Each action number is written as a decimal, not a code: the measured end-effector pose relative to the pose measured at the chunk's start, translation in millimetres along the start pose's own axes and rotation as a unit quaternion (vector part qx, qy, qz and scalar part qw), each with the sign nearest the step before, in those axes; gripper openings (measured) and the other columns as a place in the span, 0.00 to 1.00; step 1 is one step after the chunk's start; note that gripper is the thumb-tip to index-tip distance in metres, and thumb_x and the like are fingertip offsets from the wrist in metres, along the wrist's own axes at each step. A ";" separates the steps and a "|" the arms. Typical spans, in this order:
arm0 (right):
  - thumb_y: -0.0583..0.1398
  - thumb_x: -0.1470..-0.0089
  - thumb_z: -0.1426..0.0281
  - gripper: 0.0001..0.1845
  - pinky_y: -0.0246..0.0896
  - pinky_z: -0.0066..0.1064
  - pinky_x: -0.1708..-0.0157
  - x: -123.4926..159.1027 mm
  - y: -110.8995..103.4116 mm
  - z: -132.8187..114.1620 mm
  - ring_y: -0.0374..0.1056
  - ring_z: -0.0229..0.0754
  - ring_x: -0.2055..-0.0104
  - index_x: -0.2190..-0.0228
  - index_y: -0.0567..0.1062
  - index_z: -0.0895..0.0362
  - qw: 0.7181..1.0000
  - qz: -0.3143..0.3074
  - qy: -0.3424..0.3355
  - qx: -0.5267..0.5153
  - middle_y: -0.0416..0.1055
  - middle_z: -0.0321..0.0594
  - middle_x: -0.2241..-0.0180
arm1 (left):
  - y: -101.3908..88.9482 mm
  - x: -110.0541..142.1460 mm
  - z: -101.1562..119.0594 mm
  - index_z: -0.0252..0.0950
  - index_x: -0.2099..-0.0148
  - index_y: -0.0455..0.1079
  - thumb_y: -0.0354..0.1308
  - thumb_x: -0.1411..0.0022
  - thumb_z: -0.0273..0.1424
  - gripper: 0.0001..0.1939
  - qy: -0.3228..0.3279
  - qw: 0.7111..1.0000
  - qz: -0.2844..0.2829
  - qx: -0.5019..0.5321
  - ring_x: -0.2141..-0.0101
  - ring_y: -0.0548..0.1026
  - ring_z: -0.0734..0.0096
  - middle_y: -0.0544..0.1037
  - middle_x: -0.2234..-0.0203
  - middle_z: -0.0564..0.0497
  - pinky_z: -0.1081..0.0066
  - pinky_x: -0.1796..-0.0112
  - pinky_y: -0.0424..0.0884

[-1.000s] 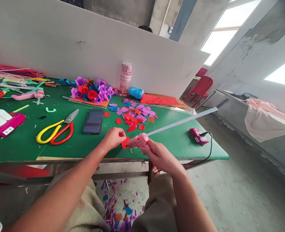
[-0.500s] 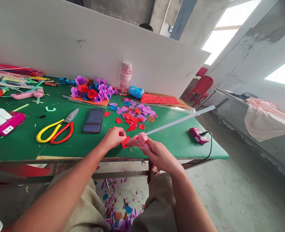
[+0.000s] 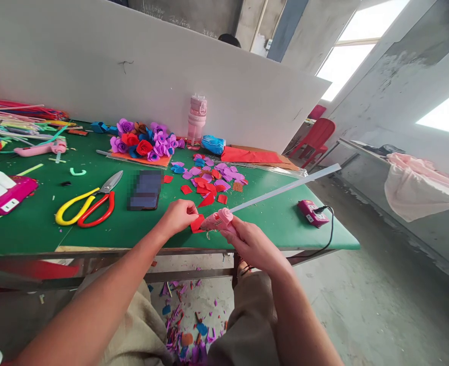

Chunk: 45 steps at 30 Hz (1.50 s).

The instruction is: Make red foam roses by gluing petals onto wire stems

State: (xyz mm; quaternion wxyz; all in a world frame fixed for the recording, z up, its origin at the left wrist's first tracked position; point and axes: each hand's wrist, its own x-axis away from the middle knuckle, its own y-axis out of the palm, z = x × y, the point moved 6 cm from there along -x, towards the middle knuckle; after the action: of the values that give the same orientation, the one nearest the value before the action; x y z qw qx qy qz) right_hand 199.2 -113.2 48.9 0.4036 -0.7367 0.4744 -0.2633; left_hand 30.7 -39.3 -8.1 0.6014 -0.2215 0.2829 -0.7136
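My right hand (image 3: 249, 241) is wrapped round a pink glue gun (image 3: 220, 219), with a long pale glue stick (image 3: 285, 189) jutting from its back to the upper right. The gun's nozzle meets a small red paper petal (image 3: 197, 223) near the table's front edge. Pinching that petal by its upper edge is my left hand (image 3: 179, 217), fingers closed. Just beyond the hands lie loose red, purple and blue petals (image 3: 224, 175). A bunch of finished paper roses (image 3: 144, 141) rests on an orange sheet farther back.
On the green table (image 3: 262, 229) lie yellow-and-red scissors (image 3: 91, 203), a phone (image 3: 145, 189), a second pink glue gun (image 3: 43, 148) and a purple power socket (image 3: 313, 212) with a cord. A pink bottle (image 3: 196, 122) stands by the white board (image 3: 95, 71). Paper scraps litter the floor.
The view has shifted very slightly. Both hands, the glue gun and the red petal hold nearly the same position.
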 end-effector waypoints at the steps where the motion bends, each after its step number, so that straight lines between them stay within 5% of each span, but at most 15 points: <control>1: 0.46 0.41 0.61 0.13 0.41 0.27 0.77 0.1 -0.3 0.7 0.53 0.36 0.78 0.72 0.61 0.55 1.000 0.001 0.002 0.001 0.62 0.35 0.78 | 0.1 0.0 0.1 0.35 0.78 0.69 0.55 0.55 0.33 0.07 0.001 1.000 -0.001 0.000 0.77 0.69 0.70 0.74 0.82 0.53 0.73 0.75 0.59; 33: 0.47 0.40 0.62 0.13 0.42 0.25 0.77 1.4 -1.7 -2.5 0.53 0.35 0.77 0.69 0.65 0.56 1.000 -0.006 -0.002 -0.015 0.62 0.35 0.77 | -0.1 1.4 1.7 0.35 0.79 0.67 0.54 0.56 0.33 0.07 -0.004 1.000 -0.008 0.011 0.77 0.67 0.72 0.71 0.83 0.54 0.73 0.76 0.57; 45: 0.47 0.40 0.63 0.15 0.49 0.26 0.74 4.4 -10.5 1.0 0.58 0.37 0.74 0.59 0.69 0.55 1.000 0.002 -0.006 -0.026 0.68 0.37 0.73 | -1.5 0.7 2.0 0.35 0.78 0.69 0.53 0.56 0.31 0.06 0.003 1.000 -0.005 -0.007 0.76 0.69 0.70 0.74 0.81 0.52 0.73 0.75 0.59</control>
State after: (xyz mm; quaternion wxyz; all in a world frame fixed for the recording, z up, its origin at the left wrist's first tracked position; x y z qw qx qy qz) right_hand 206.8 -114.5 57.3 0.3876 -0.7475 0.4799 -0.2463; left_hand 30.8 -40.1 -5.6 0.5956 -0.2248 0.2887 -0.7151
